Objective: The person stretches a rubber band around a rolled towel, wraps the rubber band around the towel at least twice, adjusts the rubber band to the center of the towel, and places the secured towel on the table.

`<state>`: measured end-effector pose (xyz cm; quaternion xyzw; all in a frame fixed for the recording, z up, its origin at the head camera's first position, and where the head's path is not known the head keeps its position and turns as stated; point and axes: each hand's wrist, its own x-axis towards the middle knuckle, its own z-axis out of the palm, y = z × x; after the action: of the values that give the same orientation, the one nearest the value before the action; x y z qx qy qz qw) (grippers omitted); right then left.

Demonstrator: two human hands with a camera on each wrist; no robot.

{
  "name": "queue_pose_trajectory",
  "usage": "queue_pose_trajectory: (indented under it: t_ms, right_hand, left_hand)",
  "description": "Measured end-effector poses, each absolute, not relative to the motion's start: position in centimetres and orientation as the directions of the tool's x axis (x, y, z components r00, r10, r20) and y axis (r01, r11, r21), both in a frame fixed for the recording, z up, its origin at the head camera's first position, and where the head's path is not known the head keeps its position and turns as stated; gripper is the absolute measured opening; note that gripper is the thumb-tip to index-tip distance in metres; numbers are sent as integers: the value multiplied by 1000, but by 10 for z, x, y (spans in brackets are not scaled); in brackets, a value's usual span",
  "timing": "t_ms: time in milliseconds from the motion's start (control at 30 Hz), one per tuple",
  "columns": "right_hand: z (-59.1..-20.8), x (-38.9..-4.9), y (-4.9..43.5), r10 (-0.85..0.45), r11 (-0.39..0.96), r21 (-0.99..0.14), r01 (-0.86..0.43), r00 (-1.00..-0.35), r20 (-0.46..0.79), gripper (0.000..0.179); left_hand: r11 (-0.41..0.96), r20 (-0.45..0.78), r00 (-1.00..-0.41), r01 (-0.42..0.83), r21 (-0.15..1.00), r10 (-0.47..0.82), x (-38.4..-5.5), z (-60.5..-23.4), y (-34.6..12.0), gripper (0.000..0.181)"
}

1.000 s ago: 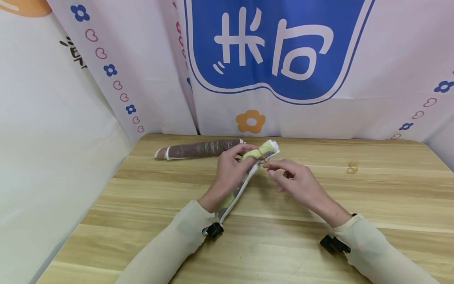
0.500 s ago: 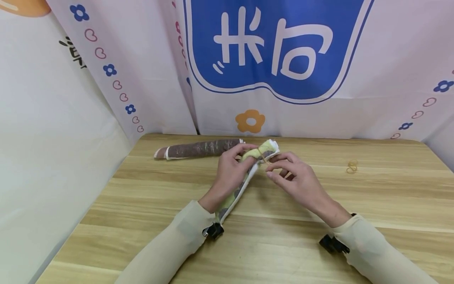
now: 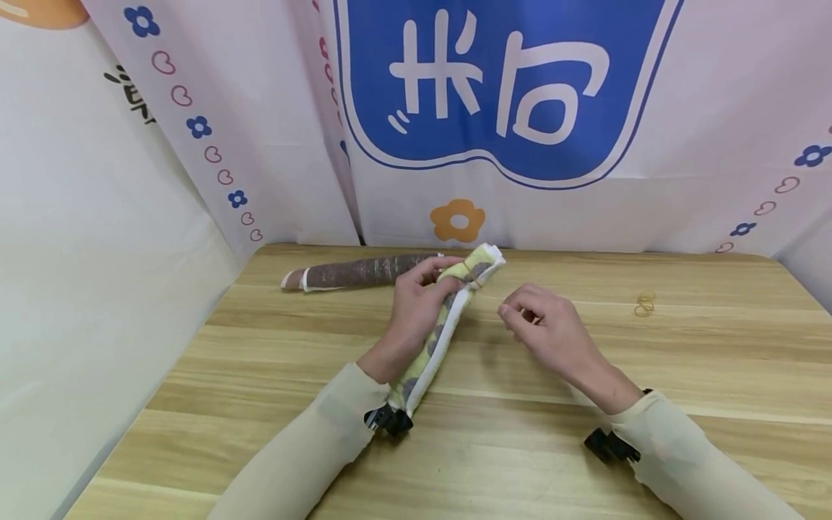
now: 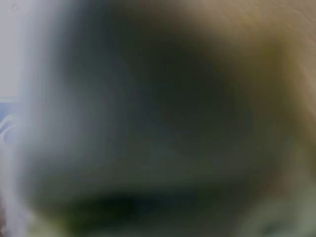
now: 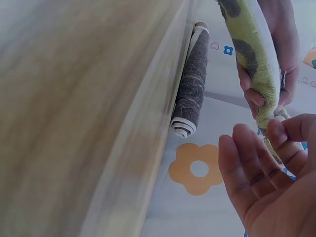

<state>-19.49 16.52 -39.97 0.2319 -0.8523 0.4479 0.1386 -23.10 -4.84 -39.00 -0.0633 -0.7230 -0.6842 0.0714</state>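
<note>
My left hand (image 3: 412, 310) grips a rolled yellow-green towel (image 3: 437, 347) with grey spots and a white edge, near its upper end. A thin rubber band (image 3: 475, 282) circles the roll just beyond the fingers. Apart from the towel, to its right, my right hand (image 3: 549, 328) is held above the table with loosely bent fingers and nothing in them. The right wrist view shows these relaxed fingers (image 5: 252, 168) close to the banded end of the towel (image 5: 259, 64). A dark blur fills most of the left wrist view.
A brown rolled towel (image 3: 364, 273) with white edges lies at the back left of the wooden table (image 3: 520, 448). Several loose rubber bands (image 3: 645, 305) lie to the right. A printed curtain (image 3: 286, 144) hangs behind the table's back edge.
My right fingers have let go of the rubber band, which now sits around the towel, and have drawn back slightly. My left hand has shifted a little left and up with the towel.
</note>
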Motion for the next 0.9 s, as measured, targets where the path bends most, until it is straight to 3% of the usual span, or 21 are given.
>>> queue_pose_trajectory:
  t_ms: [267, 567, 700, 900]
  right_hand:
    - [-399, -191, 163, -279, 481, -730, -486, -874, 398, 30]
    - [-398, -189, 165, -235, 491, -762, -423, -906, 351, 24]
    - [-398, -190, 166, -234, 483, -770, -417, -909, 346, 24]
    - [-399, -195, 166, -260, 439, -743, -505, -863, 433, 17]
  left_hand:
    - [-257, 51, -994, 74, 964, -98, -238, -385, -56, 27]
    - [-381, -46, -987, 17, 924, -154, -245, -381, -64, 28]
    - [-322, -28, -990, 17, 947, -137, -244, -384, -62, 27]
    - [-19, 55, -998, 55, 998, 15, -233, -389, -48, 28]
